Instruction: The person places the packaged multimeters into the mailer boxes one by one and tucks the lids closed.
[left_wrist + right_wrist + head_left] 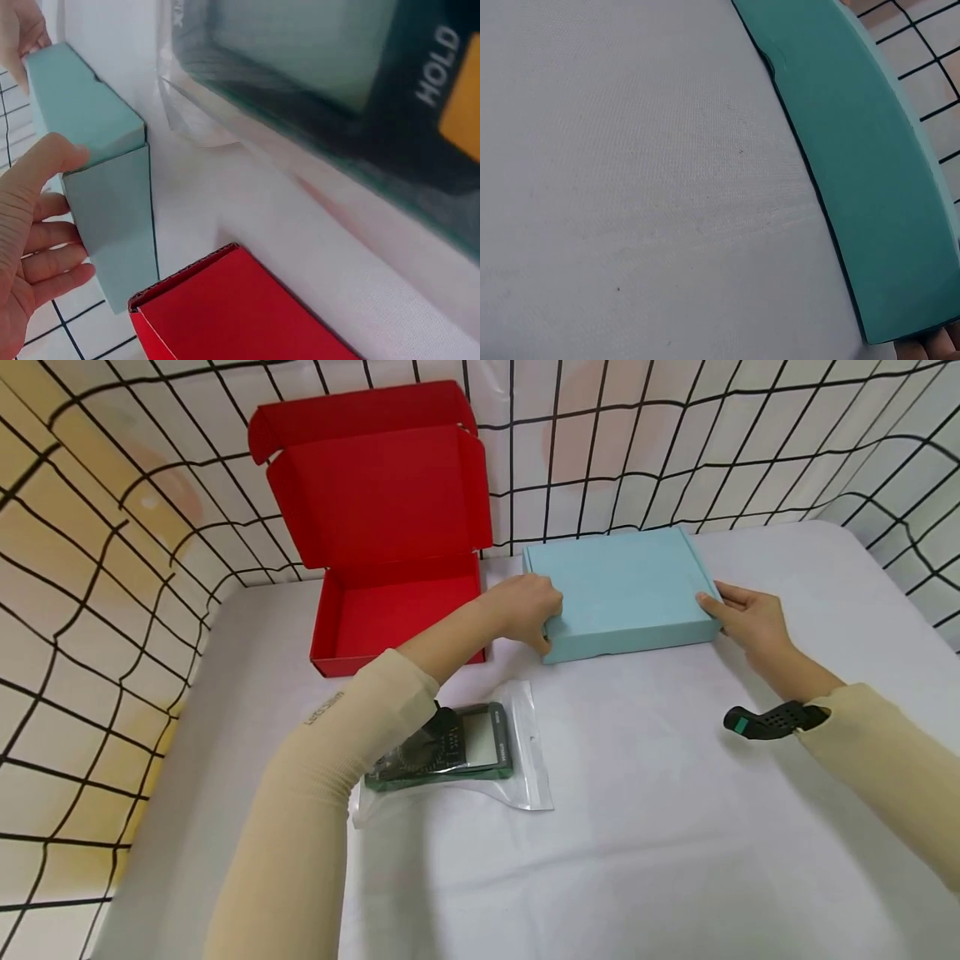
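Observation:
A closed light blue cardboard box point(622, 585) lies flat on the table at the back, right of centre. My left hand point(528, 610) grips its left end, thumb on the front edge and fingers along the side, as the left wrist view shows. At the opposite end my right hand point(750, 614) holds the right side, thumb near the top edge; only its fingertips show in the right wrist view. Left of the blue box stands a red cardboard box point(397, 602) with its lid up. Under my left forearm lies a multimeter point(480, 739) in a clear plastic bag point(534, 777), partly hidden by the sleeve.
Black wire grid panels point(592, 452) stand along the back and both sides of the table. A white cloth point(637, 835) covers the tabletop. The red lid point(382, 493) leans back towards the rear grid. A black band point(776, 721) sits on my right wrist.

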{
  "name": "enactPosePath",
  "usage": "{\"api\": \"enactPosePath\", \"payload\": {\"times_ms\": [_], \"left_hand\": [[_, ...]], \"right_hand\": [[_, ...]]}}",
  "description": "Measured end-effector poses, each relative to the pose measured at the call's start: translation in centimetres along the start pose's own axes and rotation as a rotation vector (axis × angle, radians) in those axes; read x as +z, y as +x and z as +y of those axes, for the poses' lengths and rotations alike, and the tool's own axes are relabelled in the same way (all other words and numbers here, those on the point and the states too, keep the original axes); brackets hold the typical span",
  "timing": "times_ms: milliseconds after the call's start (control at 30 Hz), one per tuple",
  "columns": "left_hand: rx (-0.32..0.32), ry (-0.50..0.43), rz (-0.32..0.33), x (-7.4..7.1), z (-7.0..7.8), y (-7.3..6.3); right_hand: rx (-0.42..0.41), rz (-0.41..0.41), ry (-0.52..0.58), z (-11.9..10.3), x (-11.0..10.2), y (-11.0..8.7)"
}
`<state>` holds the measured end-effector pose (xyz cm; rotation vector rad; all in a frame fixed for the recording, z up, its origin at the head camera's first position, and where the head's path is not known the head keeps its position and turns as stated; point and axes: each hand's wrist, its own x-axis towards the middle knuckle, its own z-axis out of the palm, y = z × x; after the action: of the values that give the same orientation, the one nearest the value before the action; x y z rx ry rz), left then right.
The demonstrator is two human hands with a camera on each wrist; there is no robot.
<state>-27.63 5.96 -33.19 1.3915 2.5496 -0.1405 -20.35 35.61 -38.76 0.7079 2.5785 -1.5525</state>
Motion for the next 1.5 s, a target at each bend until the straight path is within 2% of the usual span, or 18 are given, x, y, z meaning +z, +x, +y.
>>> {"api": "enactPosePath", "payload": {"times_ms": [100,267,600,800,933,1033,1200,1500], "left_hand": [[-0.005,0.016,0.003,0.2,0.1,-0.1],[0.021,0.073,0.024,0.6,0.3,-0.2],[0.036,0.124,0.058,1.0,0.5,-0.6],[0.043,0.163,0.066,1.3,0.7,-0.8],[0.042,0.196,0.07,1.6,1.1,-0.7],[0.044,0.192,0.081,1.9,1.3,-0.7],[0.069,0.212,0.093,2.1,1.3,-0.8],[0.068,0.372,0.113,2.5,1.9,-0.7]], "right_hand": [[0.004,-0.004,0.01,-0.3,0.2,-0.4],[0.012,0.013,0.024,-0.2,0.2,-0.6],[0.004,0.005,0.023,-0.4,0.0,-0.3],[0.013,-0.006,0.076,-0.3,-0.2,-0.2],[0.026,-0.002,0.102,1.6,-0.4,1.9],[0.032,0.009,0.087,2.0,-0.4,2.3],[0.035,-0.003,0.058,-0.3,0.0,-0.1],[0.041,-0.019,0.073,-0.5,0.0,-0.2]]}}
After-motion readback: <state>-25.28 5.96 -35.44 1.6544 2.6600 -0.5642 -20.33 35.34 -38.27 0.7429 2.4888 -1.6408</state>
